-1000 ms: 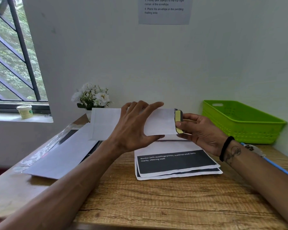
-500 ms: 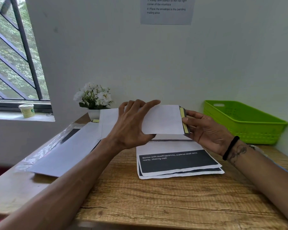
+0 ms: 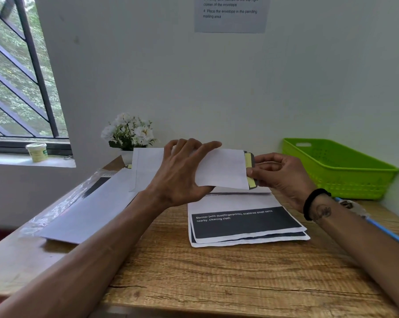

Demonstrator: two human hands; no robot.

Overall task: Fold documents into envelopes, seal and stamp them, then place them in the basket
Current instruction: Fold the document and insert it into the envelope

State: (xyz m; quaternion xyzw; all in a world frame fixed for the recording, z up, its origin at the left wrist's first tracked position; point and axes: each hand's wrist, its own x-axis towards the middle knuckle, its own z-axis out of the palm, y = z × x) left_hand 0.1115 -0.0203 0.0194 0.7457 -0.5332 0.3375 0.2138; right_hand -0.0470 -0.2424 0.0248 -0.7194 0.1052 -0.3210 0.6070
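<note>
Moved fingertips down yellow strip [image 3: 249, 173]. White envelope [image 3: 221, 167] held up between hands: left hand [image 3: 182, 173] gripping middle, right hand [image 3: 279, 173] pinching flap end.

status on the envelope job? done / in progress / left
Done: nothing visibly in the green basket. In hand: left hand holds a white envelope; right hand pinches the yellow strip at its flap end. Left: sealing, stamping, basket, plus the stacked documents.

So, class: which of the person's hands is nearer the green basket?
Right. The right hand, pinching the envelope's flap end, sits just beside the green basket; the left hand grips the envelope farther away.
</note>
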